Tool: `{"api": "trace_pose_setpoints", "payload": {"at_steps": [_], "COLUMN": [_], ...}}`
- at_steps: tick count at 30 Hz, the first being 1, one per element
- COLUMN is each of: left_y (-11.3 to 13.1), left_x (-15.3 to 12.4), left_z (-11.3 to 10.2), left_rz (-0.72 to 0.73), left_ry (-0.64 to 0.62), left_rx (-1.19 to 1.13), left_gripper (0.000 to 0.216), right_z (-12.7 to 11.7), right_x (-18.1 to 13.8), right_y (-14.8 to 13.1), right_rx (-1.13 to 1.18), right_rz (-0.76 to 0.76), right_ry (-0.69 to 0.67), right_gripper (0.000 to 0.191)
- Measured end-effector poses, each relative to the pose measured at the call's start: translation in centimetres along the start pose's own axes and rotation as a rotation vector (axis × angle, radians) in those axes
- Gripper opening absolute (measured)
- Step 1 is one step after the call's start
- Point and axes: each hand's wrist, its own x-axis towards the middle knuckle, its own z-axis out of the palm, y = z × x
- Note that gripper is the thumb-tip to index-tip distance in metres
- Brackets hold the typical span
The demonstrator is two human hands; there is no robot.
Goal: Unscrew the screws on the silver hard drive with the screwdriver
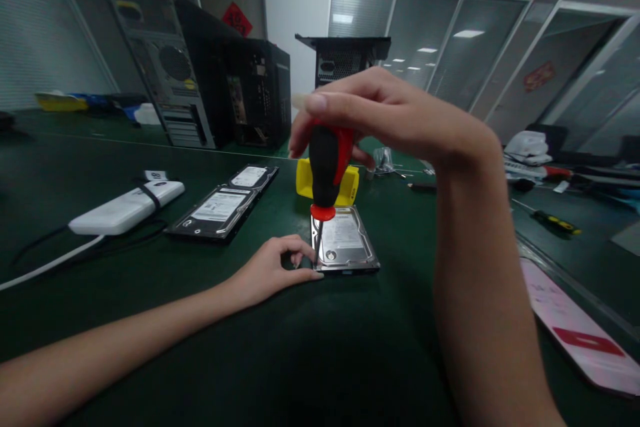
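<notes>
I have the right hand point(373, 103) wrapped around a red-and-black screwdriver point(324, 170), its shaft down at the near left corner of the hard drive point(345, 240) lying flat on the green tabletop point(360, 347). The left hand point(273, 268) is at that corner, thumb along the near edge; I can't tell whether it's pinching. Just behind the drive, a yellow holder point(303, 180) is partly blocked by the handle. Leftward lie 2 more drives point(216, 207) and a white adapter point(127, 208), with 2 computer cases point(200, 60) beyond.
</notes>
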Motion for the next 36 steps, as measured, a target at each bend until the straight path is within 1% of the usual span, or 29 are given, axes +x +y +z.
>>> {"api": "trace_pose_setpoints", "payload": {"at_steps": [4, 7, 15, 20, 24, 28, 32, 36], "left_y": [-0.1, 0.0, 0.0, -0.1, -0.3, -0.4, -0.2, 0.1], "left_x": [0.0, 0.0, 0.1, 0.1, 0.2, 0.3, 0.2, 0.1], "left_z": [0.0, 0.0, 0.0, 0.1, 0.3, 0.3, 0.2, 0.1], "left_rz": [-0.010, -0.018, -0.018, -0.010, -0.012, -0.004, -0.007, -0.007], "left_ry": [-0.010, -0.003, -0.016, -0.004, 0.002, -0.005, -0.005, 0.000], "left_rx": [-0.006, -0.002, -0.012, -0.011, -0.003, -0.009, -0.005, 0.000], "left_gripper": [0.034, 0.035, 0.034, 0.033, 0.032, 0.033, 0.033, 0.034], "right_z": [-0.3, -0.3, 0.4, 0.2, 0.2, 0.5, 0.8, 0.7], "right_x": [0.0, 0.1, 0.3, 0.3, 0.4, 0.5, 0.5, 0.7], "right_y": [-0.1, -0.3, -0.3, -0.3, -0.2, 0.3, 0.6, 0.7], "right_rx": [0.023, 0.049, 0.109, 0.100, 0.098, 0.085, 0.074, 0.093], "right_rz": [-0.035, -0.032, 0.053, 0.012, 0.016, 0.031, 0.043, 0.035], "right_ry": [-0.036, -0.058, 0.004, -0.014, -0.034, -0.002, 0.032, -0.008], "right_gripper": [0.027, 0.024, 0.026, 0.025, 0.022, 0.024, 0.030, 0.034]}}
